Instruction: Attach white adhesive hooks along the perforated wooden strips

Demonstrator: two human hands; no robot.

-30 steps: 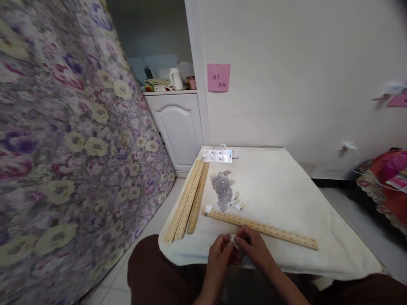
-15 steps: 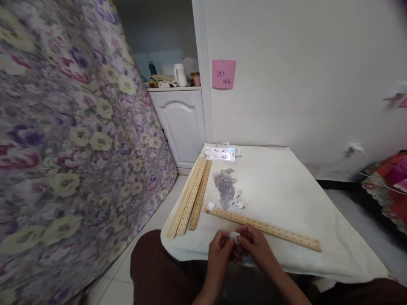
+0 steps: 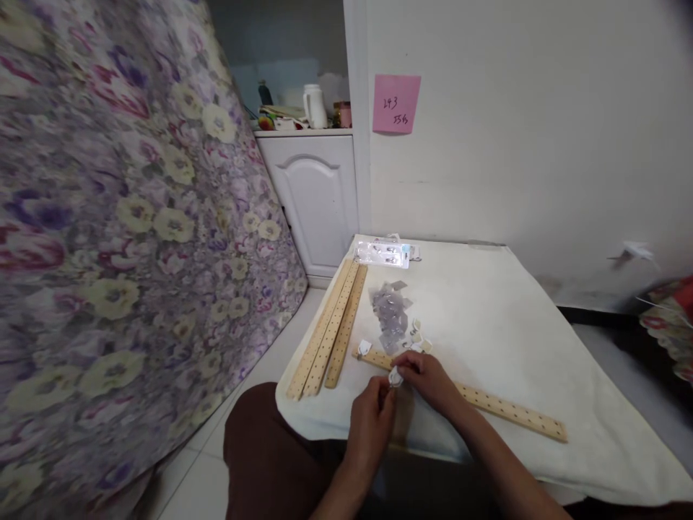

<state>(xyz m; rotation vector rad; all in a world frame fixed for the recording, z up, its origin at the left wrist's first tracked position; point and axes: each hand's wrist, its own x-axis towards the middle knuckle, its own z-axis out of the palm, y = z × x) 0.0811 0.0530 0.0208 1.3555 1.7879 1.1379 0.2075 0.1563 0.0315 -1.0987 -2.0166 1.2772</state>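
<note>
we see a clear packet (image 3: 382, 253) at the far left of the surface (image 3: 498, 318), with a few small metal bits (image 3: 390, 260) inside it. nearer to us is a heap of little clear bags (image 3: 390, 315); they are too small for us to tell what is in them. our left hand (image 3: 372, 410) and right hand (image 3: 432, 378) are both pinched almost closed, with fingertips on one small white piece (image 3: 395, 377). it is over the surface, near the stick with holes (image 3: 510, 412). another white piece (image 3: 364, 348) is at the left end of that stick. three more sticks (image 3: 332, 328) lie side by side on the left.
</note>
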